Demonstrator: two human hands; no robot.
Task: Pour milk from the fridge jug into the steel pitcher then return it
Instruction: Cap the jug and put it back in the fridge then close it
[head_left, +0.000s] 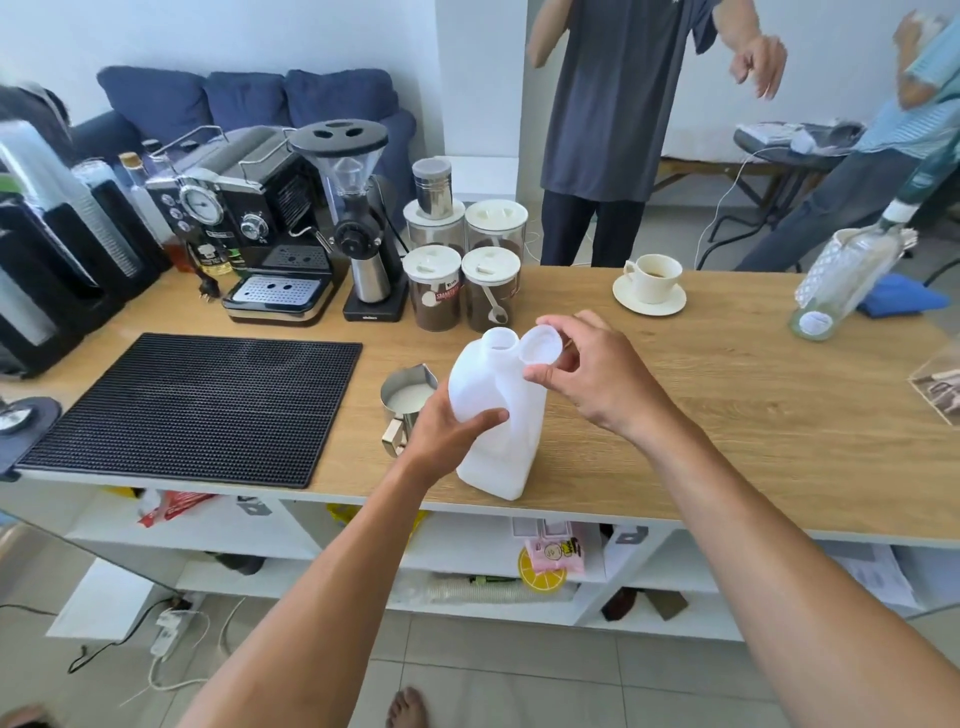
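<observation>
home coffee corner, espresso machine (249, 223), sofa (249, 104)

Open counter (727, 415) right of jug (498, 431); pitcher (408, 397) (milk inside) just left, canisters (434, 299) behind.

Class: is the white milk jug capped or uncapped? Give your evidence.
Uncapped. The jug has an open mouth, and the right hand pinches the cap beside it.

Front coffee canister (434, 291) label reads "SMART", remainder unreadable
</observation>
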